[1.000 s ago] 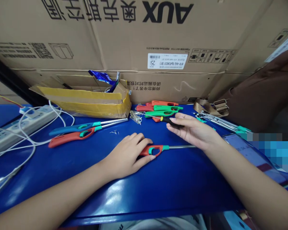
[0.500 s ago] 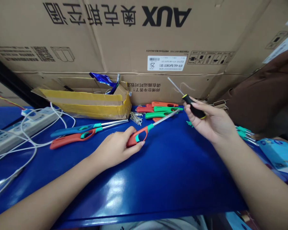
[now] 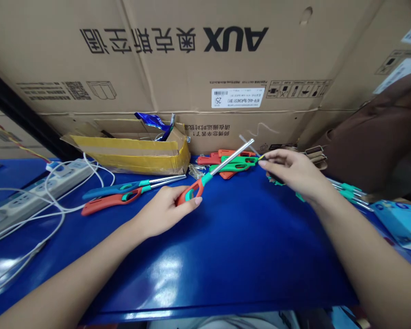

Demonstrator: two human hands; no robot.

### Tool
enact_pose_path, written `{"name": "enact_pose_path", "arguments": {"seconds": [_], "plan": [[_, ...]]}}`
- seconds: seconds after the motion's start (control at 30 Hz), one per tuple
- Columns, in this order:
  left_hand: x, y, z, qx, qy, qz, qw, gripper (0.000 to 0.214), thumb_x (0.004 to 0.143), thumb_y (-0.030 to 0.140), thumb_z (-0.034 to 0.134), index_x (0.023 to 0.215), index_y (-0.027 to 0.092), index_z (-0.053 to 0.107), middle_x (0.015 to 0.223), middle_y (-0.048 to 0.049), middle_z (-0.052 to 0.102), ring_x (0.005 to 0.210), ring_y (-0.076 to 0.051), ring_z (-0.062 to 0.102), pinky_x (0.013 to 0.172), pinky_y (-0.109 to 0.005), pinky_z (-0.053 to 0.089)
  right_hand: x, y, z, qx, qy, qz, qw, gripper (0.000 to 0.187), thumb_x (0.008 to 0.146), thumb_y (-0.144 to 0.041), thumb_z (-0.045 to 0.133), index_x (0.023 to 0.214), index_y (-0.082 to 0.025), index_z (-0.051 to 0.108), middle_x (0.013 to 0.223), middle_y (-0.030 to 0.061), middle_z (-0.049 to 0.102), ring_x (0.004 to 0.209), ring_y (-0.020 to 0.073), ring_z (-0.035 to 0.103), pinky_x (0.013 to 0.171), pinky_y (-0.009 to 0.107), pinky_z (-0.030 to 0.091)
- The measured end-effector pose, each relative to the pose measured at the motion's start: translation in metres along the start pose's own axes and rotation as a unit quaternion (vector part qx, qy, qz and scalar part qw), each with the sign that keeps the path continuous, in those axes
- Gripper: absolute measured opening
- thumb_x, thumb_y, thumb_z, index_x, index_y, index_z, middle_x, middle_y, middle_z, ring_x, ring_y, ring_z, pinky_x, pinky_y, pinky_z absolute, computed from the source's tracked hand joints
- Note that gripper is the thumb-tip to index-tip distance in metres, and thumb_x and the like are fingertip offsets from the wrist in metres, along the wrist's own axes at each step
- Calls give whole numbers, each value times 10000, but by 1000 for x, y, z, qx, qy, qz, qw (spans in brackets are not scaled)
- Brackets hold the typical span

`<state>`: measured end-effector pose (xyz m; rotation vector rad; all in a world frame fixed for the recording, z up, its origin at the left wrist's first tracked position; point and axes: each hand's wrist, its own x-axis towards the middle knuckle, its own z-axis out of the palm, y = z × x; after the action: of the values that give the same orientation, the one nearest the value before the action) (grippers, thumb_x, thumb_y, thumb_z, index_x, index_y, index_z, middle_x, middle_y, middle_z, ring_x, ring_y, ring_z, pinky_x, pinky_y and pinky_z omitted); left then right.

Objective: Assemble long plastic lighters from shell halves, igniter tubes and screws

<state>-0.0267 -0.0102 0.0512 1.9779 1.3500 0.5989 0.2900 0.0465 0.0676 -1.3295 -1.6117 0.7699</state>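
My left hand [image 3: 167,208] is closed around the orange-red body of a long-necked lighter [image 3: 230,157] with a green trigger and collar. Its metal tube slants up and to the right, away from the table. In my right hand [image 3: 296,173] is a screwdriver [image 3: 276,170] with a black handle, mostly hidden by the fingers; its thin, blurred shaft points up-left, near the lighter's tube tip. Behind the tube lies a pile of red, orange and green lighter bodies [image 3: 231,168]. Two lighters with tubes, one blue [image 3: 111,189] and one red [image 3: 106,203], rest left of my left hand.
A yellow-taped cardboard box [image 3: 133,157] stands at the back, beside small metal parts [image 3: 197,171]. A power strip [image 3: 44,192] with white cables [image 3: 55,210] lies left. Green-ended metal tubes [image 3: 351,194] and a blue packet [image 3: 399,221] are right. A large carton [image 3: 178,73] walls the back.
The lighter's tube has tilted up, its tip now higher. My right hand has come down a little and turned with the screwdriver, hiding more of the handle. The camera view has shifted slightly.
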Motion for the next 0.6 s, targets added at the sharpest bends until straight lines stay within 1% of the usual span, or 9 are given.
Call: {"name": "enact_pose_path", "arguments": {"seconds": [0.03,0.1,0.17,0.2,0.27,0.37,0.43,0.53,0.6], "plan": [[0,-1,2,-25,-10,-12,1000,435,936,576,500,729,196,463,580,64,367,478,-88,358,444,-213,270,1,4,-2,-113,-7,-30,993,213,772,-372,790,854,-215,672,814,43,695,754,206,651,680,329,536],[1,-3,6,-73,-25,-40,996,408,946,585,478,789,208,473,555,79,368,399,-88,373,378,-209,270,2,12,-4,-323,-44,-47,944,106,836,-267,701,924,-217,668,932,73,727,891,247,672,751,347,513],[1,-5,8,-108,-40,-60,992,402,952,610,470,863,218,486,548,93,366,350,-91,368,335,-211,270,2,20,-6,-436,-87,-23,895,129,858,-223,650,986,-224,662,997,81,742,927,264,681,720,338,485],[1,-6,8,-117,-47,-64,990,408,953,625,471,901,221,492,552,98,365,340,-92,361,325,-212,267,2,23,-7,-459,-103,-9,882,132,854,-221,649,985,-228,663,990,78,747,906,266,686,684,329,468],[1,-7,6,-106,-50,-51,992,398,960,622,480,965,225,503,589,96,384,363,-88,359,343,-213,275,1,29,-7,-477,-123,7,870,99,828,-214,664,926,-232,667,926,63,751,835,259,688,622,311,427],[1,-4,1,-10,-12,16,1000,290,974,513,515,981,223,510,684,72,438,511,-98,422,476,-217,345,0,33,-8,-506,-143,18,851,69,812,-194,662,867,-235,668,861,52,746,769,244,682,577,298,389],[1,-2,-3,63,10,56,996,193,956,406,541,937,217,508,712,61,457,599,-114,441,561,-230,362,-1,33,-8,-520,-148,18,841,82,820,-182,645,875,-230,682,872,66,745,775,253,688,578,304,401],[1,0,-8,127,16,79,989,107,863,258,554,822,214,466,673,63,450,591,-122,431,577,-245,345,-2,28,-5,-530,-144,-4,836,183,844,-153,606,990,-207,703,1001,118,739,894,307,703,653,356,474],[1,0,-12,163,34,77,983,117,819,225,544,774,217,436,645,61,449,568,-125,426,572,-253,331,-4,23,0,-525,-142,-40,838,277,884,-148,569,1133,-199,680,1174,142,705,1074,336,671,796,411,515]]}}
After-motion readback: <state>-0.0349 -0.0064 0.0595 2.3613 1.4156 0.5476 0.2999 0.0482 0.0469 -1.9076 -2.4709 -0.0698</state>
